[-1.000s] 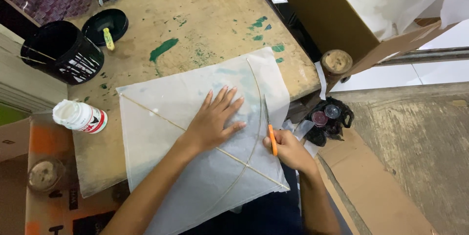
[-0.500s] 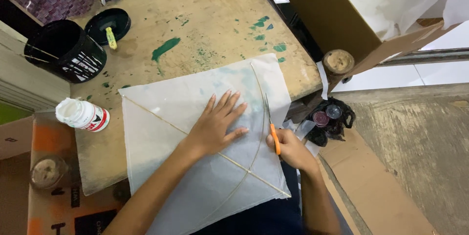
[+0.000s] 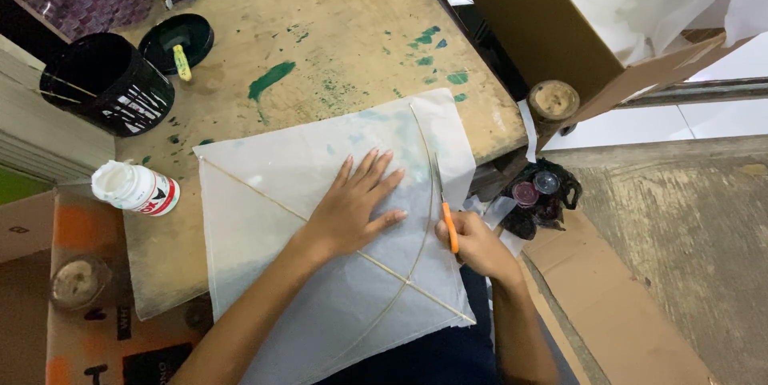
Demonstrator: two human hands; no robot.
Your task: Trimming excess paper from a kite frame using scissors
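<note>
At the far left of the wooden table (image 3: 336, 41) stands a black pot (image 3: 108, 85), and below it a white glue bottle (image 3: 136, 188) lies on its side near the corner of the kite. The kite (image 3: 272, 193), a square of thin white paper with a straight stick and a bowed stick across it, lies flat on the table, and its lower corner hangs over the edge toward me. My left hand (image 3: 356, 209) rests on the middle of it, fully open, fingers spread, gripping nothing, only pressing the paper down. To the right, my right hand (image 3: 472, 242) is closed around the orange handles of the scissors (image 3: 445, 209), and the blades point up along the bowed stick at the right margin. I think the thin paper can tear if my left hand slips, and the blades can nick the bowed stick because they run so close to it
</note>
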